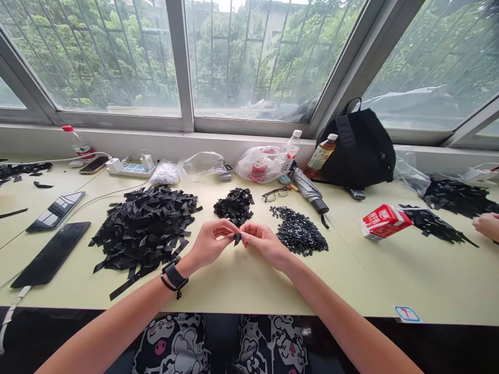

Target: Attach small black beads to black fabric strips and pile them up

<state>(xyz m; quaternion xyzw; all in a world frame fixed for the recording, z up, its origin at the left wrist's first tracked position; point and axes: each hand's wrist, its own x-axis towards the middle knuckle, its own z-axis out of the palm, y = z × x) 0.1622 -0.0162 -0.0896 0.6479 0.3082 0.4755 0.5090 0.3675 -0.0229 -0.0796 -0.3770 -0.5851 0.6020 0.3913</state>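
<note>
Between the fingertips of both hands is a small piece of black ribbon point(237, 238), folded or bent. My left hand point(212, 240), with a black watch point(174, 274) on its wrist, pinches it from one side. My right hand point(265, 243) pinches it from the other; whether a small part is also there is hidden by the fingers. Left of my hands spreads a large pile of black ribbon pieces point(144, 228). Just beyond my hands sits a smaller heap of black pieces point(234, 204). On the right lies a pile of small, shiny black ring-like parts point(300, 231).
A red milk carton point(385, 221) stands at right, near another person's hand point(487, 226) and black strips point(436, 226). Glasses point(276, 194), a folded umbrella point(307, 189), bottles and a black bag point(356, 148) line the back. Two phones or dark slabs point(52, 254) lie left.
</note>
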